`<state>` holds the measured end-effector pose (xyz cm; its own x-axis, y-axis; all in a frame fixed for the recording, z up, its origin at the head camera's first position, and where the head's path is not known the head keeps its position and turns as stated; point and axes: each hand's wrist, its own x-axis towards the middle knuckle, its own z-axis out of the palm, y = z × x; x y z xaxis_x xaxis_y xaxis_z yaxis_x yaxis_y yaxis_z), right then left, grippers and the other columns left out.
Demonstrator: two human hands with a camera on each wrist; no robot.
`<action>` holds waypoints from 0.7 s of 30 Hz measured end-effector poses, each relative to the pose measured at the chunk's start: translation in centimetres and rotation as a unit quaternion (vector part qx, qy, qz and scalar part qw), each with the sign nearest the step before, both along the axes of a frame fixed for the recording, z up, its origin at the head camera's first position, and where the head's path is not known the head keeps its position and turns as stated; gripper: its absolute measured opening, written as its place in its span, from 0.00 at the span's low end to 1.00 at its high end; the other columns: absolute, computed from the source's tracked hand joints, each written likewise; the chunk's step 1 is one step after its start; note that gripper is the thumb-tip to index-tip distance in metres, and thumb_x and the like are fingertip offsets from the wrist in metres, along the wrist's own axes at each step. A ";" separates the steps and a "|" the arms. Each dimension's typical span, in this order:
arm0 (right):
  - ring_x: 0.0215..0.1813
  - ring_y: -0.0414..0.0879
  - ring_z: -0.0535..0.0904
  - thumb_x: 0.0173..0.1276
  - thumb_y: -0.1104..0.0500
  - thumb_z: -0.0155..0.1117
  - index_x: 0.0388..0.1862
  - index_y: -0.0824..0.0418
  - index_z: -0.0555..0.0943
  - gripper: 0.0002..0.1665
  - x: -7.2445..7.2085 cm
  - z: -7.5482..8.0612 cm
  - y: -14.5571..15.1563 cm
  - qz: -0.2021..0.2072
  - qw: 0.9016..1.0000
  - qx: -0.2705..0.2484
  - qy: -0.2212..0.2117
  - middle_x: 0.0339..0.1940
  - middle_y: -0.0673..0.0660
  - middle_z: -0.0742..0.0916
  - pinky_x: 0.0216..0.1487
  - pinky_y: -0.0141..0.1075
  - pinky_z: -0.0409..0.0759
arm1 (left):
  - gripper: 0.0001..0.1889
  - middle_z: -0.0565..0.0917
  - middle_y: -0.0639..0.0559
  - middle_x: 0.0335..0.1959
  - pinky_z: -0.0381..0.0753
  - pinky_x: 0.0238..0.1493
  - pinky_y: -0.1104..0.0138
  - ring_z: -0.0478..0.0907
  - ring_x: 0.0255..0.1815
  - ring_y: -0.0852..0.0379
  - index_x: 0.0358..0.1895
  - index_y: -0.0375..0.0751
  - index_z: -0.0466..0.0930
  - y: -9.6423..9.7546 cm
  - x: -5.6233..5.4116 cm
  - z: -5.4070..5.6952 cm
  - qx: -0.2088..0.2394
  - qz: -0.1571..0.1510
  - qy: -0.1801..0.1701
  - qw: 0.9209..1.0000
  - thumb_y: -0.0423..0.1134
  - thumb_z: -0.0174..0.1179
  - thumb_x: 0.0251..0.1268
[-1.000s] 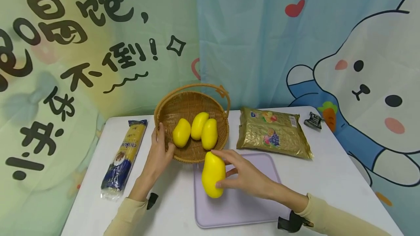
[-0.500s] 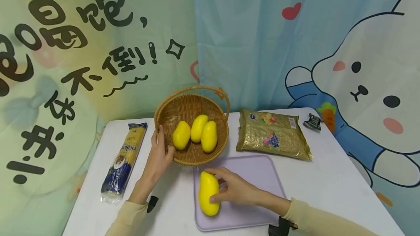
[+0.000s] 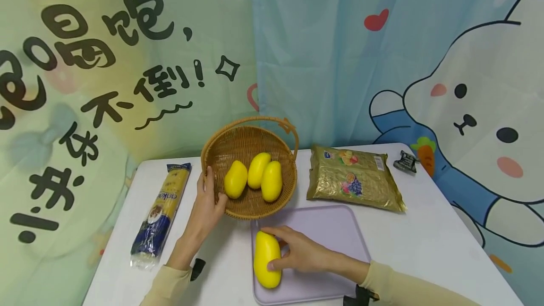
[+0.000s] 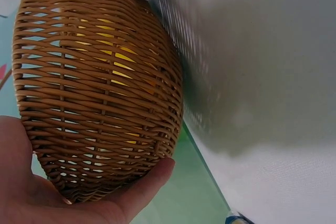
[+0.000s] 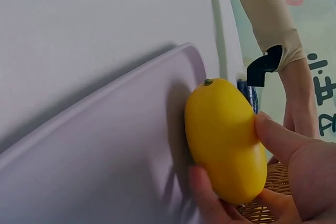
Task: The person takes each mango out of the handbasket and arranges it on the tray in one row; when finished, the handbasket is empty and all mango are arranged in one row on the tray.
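My left hand [image 3: 207, 209] grips the left rim of a brown wicker basket [image 3: 221, 145], which tilts with its mouth toward me. Inside it lie a yellow mango [image 3: 235, 179], a second mango [image 3: 259, 170] and a third mango [image 3: 271, 181]. The left wrist view shows the woven outside of the basket [image 4: 100, 82], with the thumb along it. My right hand [image 3: 299, 249] holds another mango [image 3: 267, 259] between thumb and fingers, over the left part of a lilac tray [image 3: 327, 230]. From the right wrist view I cannot tell whether this mango [image 5: 223, 140] touches the tray.
A blue and yellow packet [image 3: 160, 214] lies on the white table [image 3: 420, 249] to the left. Behind the tray, to the right, is a gold packet [image 3: 354, 178] with fruit pictures. A small dark wrapped piece [image 3: 405, 161] sits near the far right corner. A printed curtain [image 3: 306, 60] hangs behind.
My right hand has carried the mango from just below the basket's rim toward me and slightly left, over the tray. The left hand has kept its grip on the basket.
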<state>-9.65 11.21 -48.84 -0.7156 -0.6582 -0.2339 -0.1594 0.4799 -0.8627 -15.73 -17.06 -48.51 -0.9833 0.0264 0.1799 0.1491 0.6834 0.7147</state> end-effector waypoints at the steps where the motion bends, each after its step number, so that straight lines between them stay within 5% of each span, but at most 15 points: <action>1: 0.58 0.43 0.75 0.64 0.46 0.74 0.80 0.53 0.64 0.49 0.0 0.0 0.0 0.000 1.000 0.001 -0.001 0.69 0.58 0.75 0.52 0.31 0.81 | 0.43 0.39 0.32 0.83 0.71 0.23 0.67 0.70 0.21 0.55 0.84 0.42 0.36 0.0 0.0 0.0 0.000 0.000 0.000 1.000 0.36 0.52 0.73; 21: 0.67 0.46 0.73 0.71 0.42 0.65 0.81 0.52 0.61 0.45 -0.3 0.2 0.6 0.016 0.999 0.028 0.010 0.77 0.55 0.71 0.64 0.42 0.77 | 0.44 0.40 0.30 0.82 0.76 0.37 0.59 0.78 0.43 0.40 0.83 0.39 0.37 0.0 0.0 0.0 -0.010 0.000 0.008 1.000 0.35 0.53 0.72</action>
<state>-9.91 11.80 -48.68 -0.6998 -0.6664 -0.2574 -0.1921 0.5226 -0.8307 -15.73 -17.05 -48.48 -0.9804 0.0302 0.1946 0.1601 0.6975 0.6985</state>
